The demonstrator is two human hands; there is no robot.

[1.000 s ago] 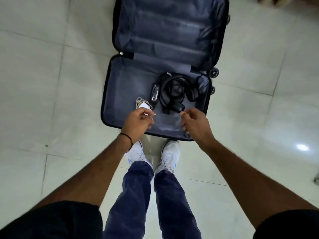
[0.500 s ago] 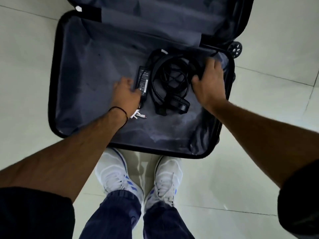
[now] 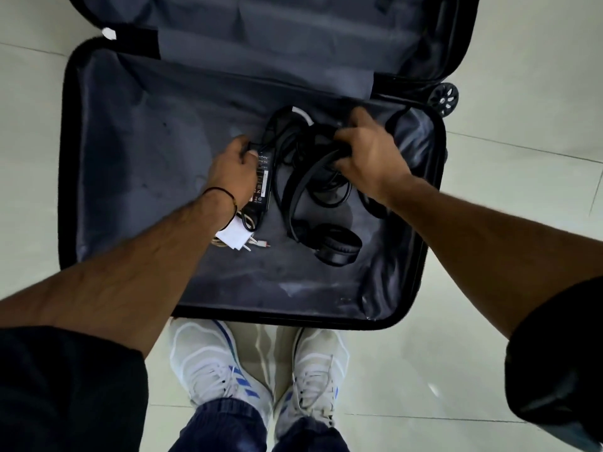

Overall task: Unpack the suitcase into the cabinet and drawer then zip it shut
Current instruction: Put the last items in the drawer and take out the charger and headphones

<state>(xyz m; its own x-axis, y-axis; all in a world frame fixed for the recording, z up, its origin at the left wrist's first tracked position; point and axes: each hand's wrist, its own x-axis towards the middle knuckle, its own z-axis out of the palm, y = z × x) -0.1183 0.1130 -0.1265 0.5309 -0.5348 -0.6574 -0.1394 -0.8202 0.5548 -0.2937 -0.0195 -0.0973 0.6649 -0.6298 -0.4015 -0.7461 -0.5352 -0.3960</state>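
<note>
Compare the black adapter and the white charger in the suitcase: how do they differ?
The black adapter is a long labelled brick; the white charger is small, with bare metal pins. The left hand grips the black adapter's far end; the white charger lies ungripped, partly hidden by the wrist. Both lie on the suitcase lining.

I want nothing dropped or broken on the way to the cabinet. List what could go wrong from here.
1. The right hand grips the black over-ear headphones, which are tangled with black cable loops; lifting may drag both.
2. The left hand grips the black rectangular power adapter by one end only; its cord could snag.
3. The small white plug charger lies under the left wrist and may get overlooked.
</note>
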